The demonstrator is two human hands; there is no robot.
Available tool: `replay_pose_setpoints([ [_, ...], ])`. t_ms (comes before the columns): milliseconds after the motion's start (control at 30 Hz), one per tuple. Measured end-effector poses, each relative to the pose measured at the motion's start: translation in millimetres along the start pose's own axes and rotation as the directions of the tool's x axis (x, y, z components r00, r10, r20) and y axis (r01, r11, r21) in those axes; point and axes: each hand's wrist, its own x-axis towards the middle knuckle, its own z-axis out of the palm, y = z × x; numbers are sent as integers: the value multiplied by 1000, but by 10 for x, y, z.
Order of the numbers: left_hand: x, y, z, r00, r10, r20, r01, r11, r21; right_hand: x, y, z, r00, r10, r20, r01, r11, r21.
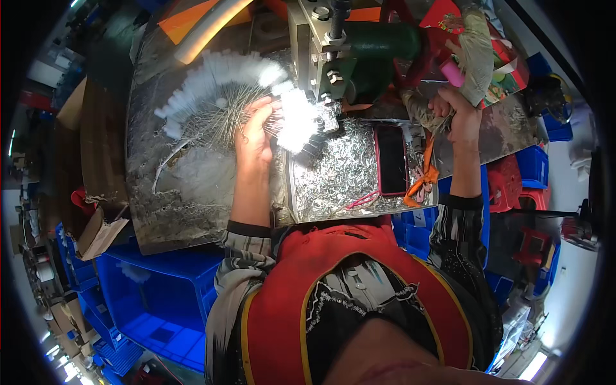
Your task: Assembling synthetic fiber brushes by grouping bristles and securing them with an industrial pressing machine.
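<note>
My left hand (255, 131) is closed around thin wire stems at the right side of a fanned heap of small white-bristled wire brushes (199, 80). More white bristle ends (298, 122) glare under a bright light just right of its fingers, beside the press head (330, 119). How many stems it grips is hard to make out. On the right, my right hand (457, 115) is wrapped round a cloth-bound lever (420, 112) of the green bench press (385, 48). Another cloth-wrapped bar (478, 58) rises beyond that hand.
Below the press, a tray of metal scraps (327, 179) carries a phone in a red case (391, 160). An orange cloth strip (428, 173) hangs by the tray's right side. A lamp tube (208, 32) crosses above the brushes. Blue bins (160, 308) stand at lower left.
</note>
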Motion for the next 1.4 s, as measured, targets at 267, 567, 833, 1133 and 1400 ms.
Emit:
replay_pose_setpoints([
  [267, -14, -16, -5, 1000, -13, -10, 13, 1000, 12, -27, 22, 10, 997, -82, -12, 82, 996, 38],
  [567, -31, -52, 45, 998, 43, -41, -44, 999, -19, -31, 78, 6, 998, -60, -26, 60, 998, -21],
  [833, -10, -54, 54, 996, 27, -83, -26, 999, 18, 85, -197, -17, 993, 119, 5, -119, 993, -28],
  [1133, 23, -53, 44, 997, 51, 49, -49, 998, -34, -48, 449, 13, 976, -210, -58, 213, 976, 44],
  [1400, 64, -42, -91, 998, 12, 61, -5, 993, -118, -1, -28, 91, 1000, -21, -2, 21, 995, -98],
])
